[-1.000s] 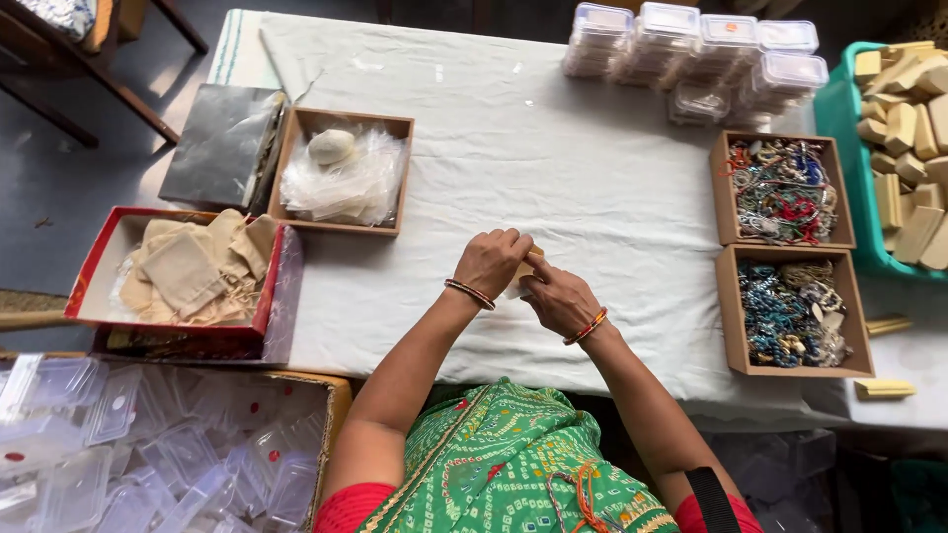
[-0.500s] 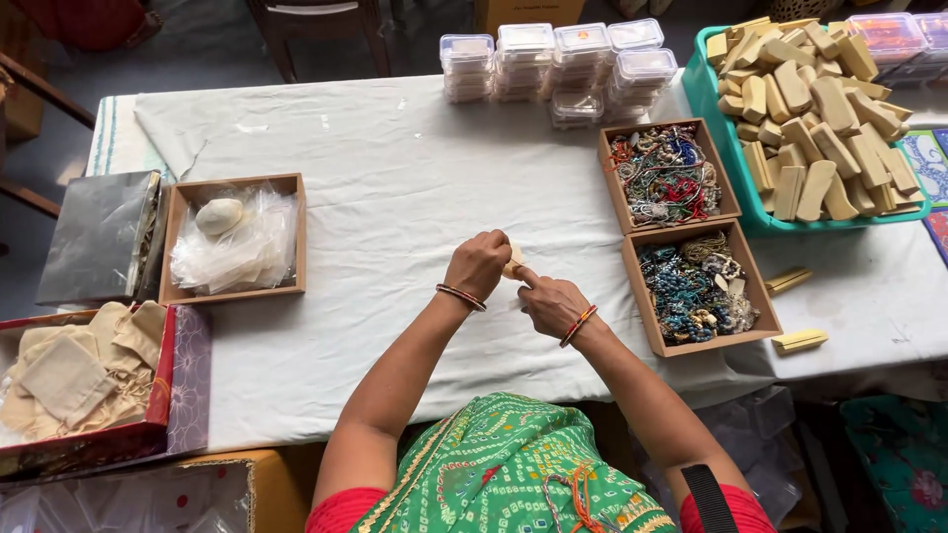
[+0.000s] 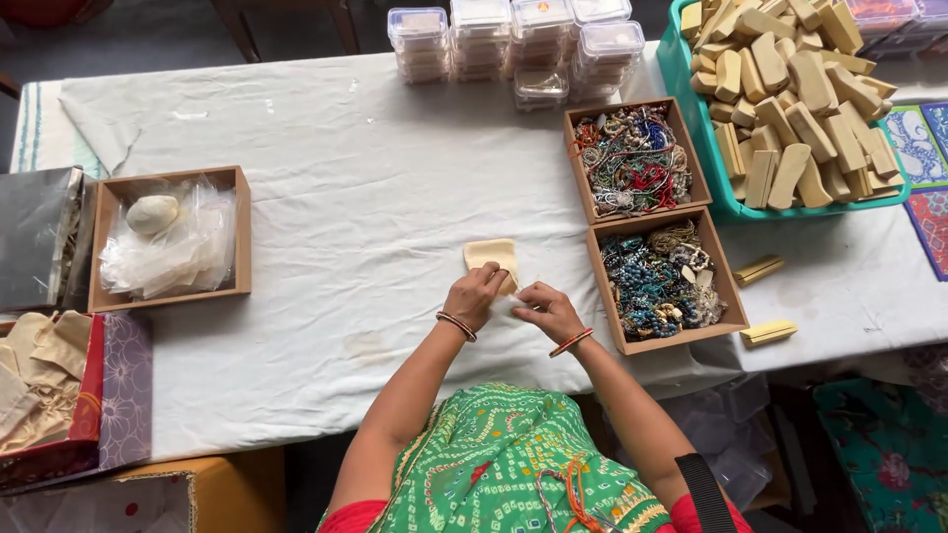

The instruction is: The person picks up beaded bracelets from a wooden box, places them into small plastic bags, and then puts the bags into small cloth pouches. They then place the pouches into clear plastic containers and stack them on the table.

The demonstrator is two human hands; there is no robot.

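Pouch (image 3: 491, 254) of pale tan cloth lay flat on the white tablecloth (image 3: 326, 197), its near edge caught under the left hand (image 3: 476, 296), whose fingers were curled and pressed down on that edge — a hold that seemed meant to keep the cloth from sliding. The right hand (image 3: 546, 308) sat just beside it, fingertips drawn together over something small and pale at the pouch's mouth; what they pinched was too small to tell. Both hands met close to the body, near the two brown boxes of tangled beads (image 3: 660, 281) at the right — likely set there for a short reach. A green crate of tan wooden blocks (image 3: 790, 99) stood beyond them, stacked clear plastic tubs (image 3: 513, 44) at the far edge, and a box of crumpled plastic bags (image 3: 168, 242) well apart to the left.
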